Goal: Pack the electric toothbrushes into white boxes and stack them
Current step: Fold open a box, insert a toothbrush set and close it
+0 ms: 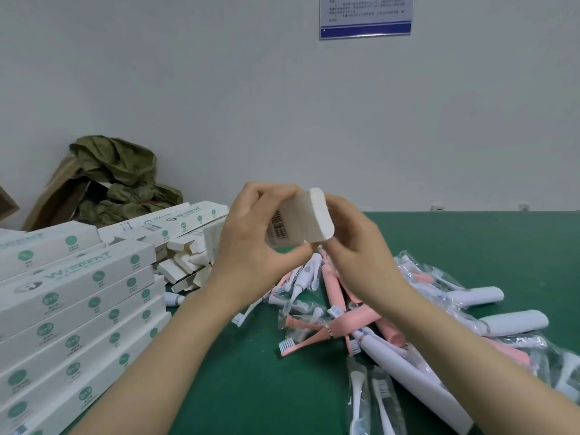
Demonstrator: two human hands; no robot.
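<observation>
Wall, pale grey, fills the upper half, and below it a green table runs to the right edge. On the table's left side stands a stack of closed boxes, white with green round marks, layered several deep. Right of centre lies a loose pile of toothbrushes, pink and white handles mixed with brush heads in clear wrappers. Behind the stack sits a heap of open-ended boxes, flaps sticking out. Against the wall at the left, a crumpled olive bag rests on brown cardboard. A blue-edged notice hangs high on the wall. Above the pile, the left hand is wrapped around a white box, thumb under its lower edge. The right hand has curled fingers that seem to pinch the box's closed end flap. A barcode faces the camera.
</observation>
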